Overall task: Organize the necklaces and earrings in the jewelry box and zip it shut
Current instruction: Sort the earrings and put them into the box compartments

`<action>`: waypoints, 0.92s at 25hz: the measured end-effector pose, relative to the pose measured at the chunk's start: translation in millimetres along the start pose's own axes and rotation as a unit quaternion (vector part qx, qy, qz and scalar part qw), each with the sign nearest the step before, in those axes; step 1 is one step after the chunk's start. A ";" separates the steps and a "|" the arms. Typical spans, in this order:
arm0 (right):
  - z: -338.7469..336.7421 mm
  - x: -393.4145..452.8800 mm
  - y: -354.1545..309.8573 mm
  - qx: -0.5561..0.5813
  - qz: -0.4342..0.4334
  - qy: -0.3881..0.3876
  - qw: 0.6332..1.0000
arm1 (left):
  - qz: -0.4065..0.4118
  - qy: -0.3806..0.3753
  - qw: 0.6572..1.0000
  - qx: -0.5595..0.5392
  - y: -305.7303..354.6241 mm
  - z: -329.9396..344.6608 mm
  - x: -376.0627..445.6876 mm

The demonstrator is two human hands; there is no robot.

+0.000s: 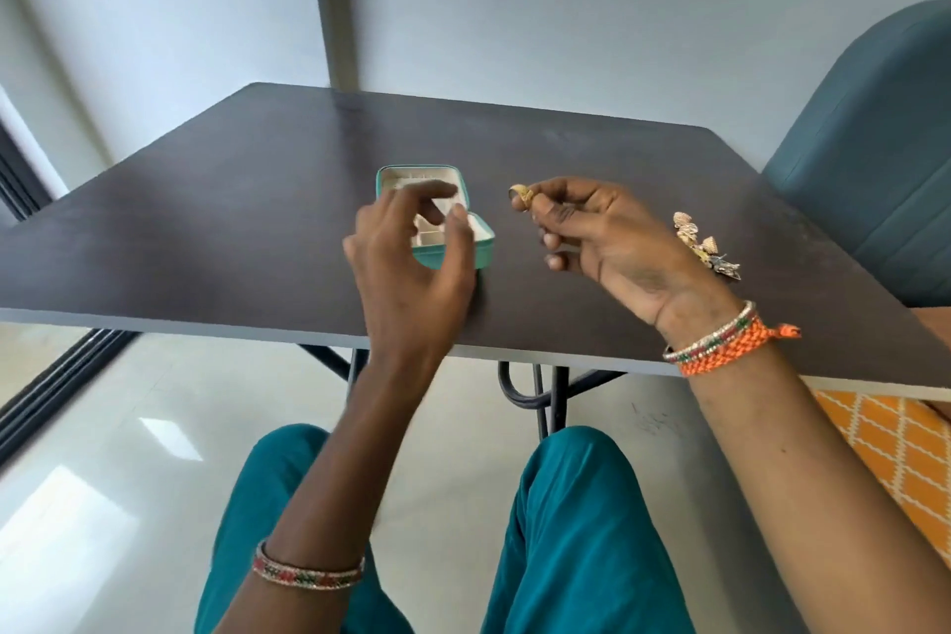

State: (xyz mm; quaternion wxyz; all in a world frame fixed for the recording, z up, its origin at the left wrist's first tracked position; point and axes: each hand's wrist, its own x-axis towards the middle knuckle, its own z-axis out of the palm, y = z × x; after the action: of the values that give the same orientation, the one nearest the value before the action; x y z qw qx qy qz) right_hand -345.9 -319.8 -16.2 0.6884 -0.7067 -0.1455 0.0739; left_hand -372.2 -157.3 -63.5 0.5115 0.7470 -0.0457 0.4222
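Note:
A small teal jewelry box (393, 176) lies open on the dark table (206, 232), showing cream compartments inside. My left hand (411, 263) hovers over the box's near half with fingers loosely curved and nothing in them, hiding part of the interior. To the right of the box, my right hand (602, 232) pinches a small gold earring (520, 195) between thumb and fingertips, palm turned up. A pile of gold jewelry pieces (702, 245) lies on the table behind my right wrist.
A teal upholstered chair (875, 144) stands at the table's right side. The table's near edge runs above my knees. An orange patterned cloth (890, 453) shows at the lower right. A wall and pillar rise behind the table.

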 end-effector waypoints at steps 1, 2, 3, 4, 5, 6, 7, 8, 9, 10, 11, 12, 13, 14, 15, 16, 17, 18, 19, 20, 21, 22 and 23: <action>-1.5 10.0 -0.8 -0.005 0.002 -0.004 1.000 | -0.009 0.006 1.000 0.022 -7.9 -8.0 8.8; -2.8 20.6 -0.3 -0.009 0.008 -0.009 1.000 | -0.029 0.000 0.999 0.043 -17.7 -14.0 18.2; -2.9 32.0 1.9 -0.018 0.014 -0.015 1.000 | -0.059 -0.018 0.996 0.066 -28.6 -18.5 27.6; -2.6 43.3 5.9 -0.033 0.019 -0.020 0.999 | -0.088 -0.049 0.990 0.098 -39.4 -20.5 34.7; -1.5 53.8 10.9 -0.049 0.024 -0.021 0.998 | -0.105 -0.089 0.981 0.134 -48.9 -20.9 39.2; -0.7 63.2 16.6 -0.059 0.033 -0.021 0.998 | -0.107 -0.135 0.971 0.164 -57.1 -20.4 40.2; -0.4 71.3 22.8 -0.061 0.048 -0.025 0.997 | -0.100 -0.183 0.960 0.186 -62.8 -19.7 38.8; -1.0 78.1 28.0 -0.060 0.072 -0.039 0.995 | -0.092 -0.224 0.950 0.199 -67.0 -18.4 36.4; -2.1 83.4 31.5 -0.062 0.103 -0.060 0.991 | -0.085 -0.253 0.942 0.204 -69.3 -16.9 34.9; -3.7 86.7 33.5 -0.067 0.134 -0.081 0.985 | -0.080 -0.267 0.938 0.206 -71.1 -16.0 34.9; -4.8 89.1 35.3 -0.078 0.155 -0.095 0.980 | -0.077 -0.270 0.936 0.211 -72.4 -15.8 35.3; -5.7 91.1 37.3 -0.087 0.165 -0.100 0.977 | -0.073 -0.268 0.936 0.216 -73.1 -15.9 35.1; -6.3 92.7 38.9 -0.086 0.168 -0.098 0.977 | -0.067 -0.265 0.937 0.218 -73.3 -15.8 34.7; -6.6 94.7 40.6 -0.079 0.170 -0.092 0.978 | -0.062 -0.266 0.937 0.219 -73.9 -15.4 34.2; -6.4 96.3 41.9 -0.071 0.171 -0.084 0.979 | -0.057 -0.268 0.937 0.219 -74.5 -15.2 33.9; -5.9 97.3 42.9 -0.069 0.172 -0.079 0.979 | -0.055 -0.269 0.937 0.218 -74.8 -14.9 33.0; -5.1 97.8 43.8 -0.074 0.169 -0.076 0.980 | -0.054 -0.270 0.936 0.217 -75.3 -14.7 32.5; -4.7 98.1 44.2 -0.082 0.163 -0.076 0.980 | -0.054 -0.272 0.936 0.217 -76.2 -14.6 32.9; -4.4 98.9 45.1 -0.088 0.158 -0.077 0.981 | -0.057 -0.273 0.935 0.218 -77.3 -14.6 33.8; -4.3 99.6 45.6 -0.091 0.153 -0.079 0.981 | -0.061 -0.275 0.935 0.217 -78.2 -14.7 34.2; -3.6 100.4 45.8 -0.095 0.147 -0.083 0.981 | -0.066 -0.276 0.934 0.217 -79.1 -14.9 34.1; -2.5 100.9 46.2 -0.101 0.141 -0.090 0.981 | -0.069 -0.277 0.934 0.215 -80.0 -15.2 33.7; -1.1 100.8 46.4 -0.111 0.134 -0.095 0.980 | -0.072 -0.278 0.934 0.214 -80.9 -15.3 33.5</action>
State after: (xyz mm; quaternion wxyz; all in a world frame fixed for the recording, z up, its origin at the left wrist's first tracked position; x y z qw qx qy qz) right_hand -245.3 -290.3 -52.6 0.5729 -0.7815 -0.1214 0.2151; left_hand -319.3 -94.6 -97.7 0.3357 0.9274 -0.0411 0.1600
